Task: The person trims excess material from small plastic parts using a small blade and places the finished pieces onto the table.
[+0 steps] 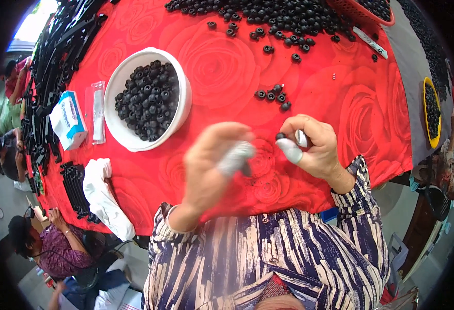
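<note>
My right hand (317, 147) is closed in a pinch above the red cloth, with a small black bead-like ring piece (280, 136) at the tips of thumb and forefinger. Pale wrapping covers its thumb and one finger. My left hand (206, 165) is blurred by motion to its left, a whitish wrap on its thumb; whether its fingers grip anything is unclear, though a dark smear shows by them. Just beyond the hands lies a small group of black ring pieces (272, 96). A white round tub (185, 103) full of the same pieces stands to the left.
A large heap of black pieces (284, 20) spreads along the far edge, beside a red basket (382, 15). At left are a blue-white box (69, 120), a clear packet (98, 113), white cloth (103, 194) and long black strips (56, 57). A yellow tray (433, 139) lies far right. Other people sit at left.
</note>
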Demonstrator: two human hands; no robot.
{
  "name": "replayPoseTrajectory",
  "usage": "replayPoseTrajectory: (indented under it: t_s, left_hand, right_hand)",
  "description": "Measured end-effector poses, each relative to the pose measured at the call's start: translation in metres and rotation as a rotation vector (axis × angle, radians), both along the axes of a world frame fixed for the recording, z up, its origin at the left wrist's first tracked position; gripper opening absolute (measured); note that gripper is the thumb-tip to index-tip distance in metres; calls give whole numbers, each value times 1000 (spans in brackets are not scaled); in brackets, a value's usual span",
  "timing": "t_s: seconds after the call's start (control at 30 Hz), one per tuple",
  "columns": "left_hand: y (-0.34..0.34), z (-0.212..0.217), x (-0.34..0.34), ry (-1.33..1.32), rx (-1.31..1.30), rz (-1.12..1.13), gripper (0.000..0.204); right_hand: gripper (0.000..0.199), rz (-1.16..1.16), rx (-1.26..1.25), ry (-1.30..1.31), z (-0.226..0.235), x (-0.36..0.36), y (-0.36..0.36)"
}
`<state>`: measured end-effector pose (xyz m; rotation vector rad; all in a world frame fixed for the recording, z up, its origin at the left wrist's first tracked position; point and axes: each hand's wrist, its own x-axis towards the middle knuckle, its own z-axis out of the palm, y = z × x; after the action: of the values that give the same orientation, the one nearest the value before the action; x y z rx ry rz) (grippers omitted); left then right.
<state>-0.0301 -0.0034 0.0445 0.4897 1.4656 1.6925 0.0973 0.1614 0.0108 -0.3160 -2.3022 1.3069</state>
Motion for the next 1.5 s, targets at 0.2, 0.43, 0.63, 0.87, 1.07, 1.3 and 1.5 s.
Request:
replayPoseTrajectory:
  t_s: [0.2,0.43,0.63,0.87,1.07,1.3,1.5]
  left_hand:
    - [4,-26,18,-370,113,-149,32]
    - [5,-30,25,-418,127,-21,25]
    - [4,-34,31,-186,130,-10,24]
    - [1,-33,24,474,152,-38,30]
    - [2,-25,23,-241,147,-78,28]
    - [-1,-30,18,-187,202,-154,26]
    - [-1,-28,17,-290,162,-158,25]
  right_hand:
    - [16,68,-527,-145,5,4,-15]
    - [17,66,-636,-31,1,7,-22]
    - [19,118,-443,10,0,6,-17]
    - [24,153,-363,115,2,3,-16]
    - [27,189,-322,114,7,2,-14]
    - [29,194,-362,119,8,1,-15]
    - [32,223,-158,116,9,2,-15]
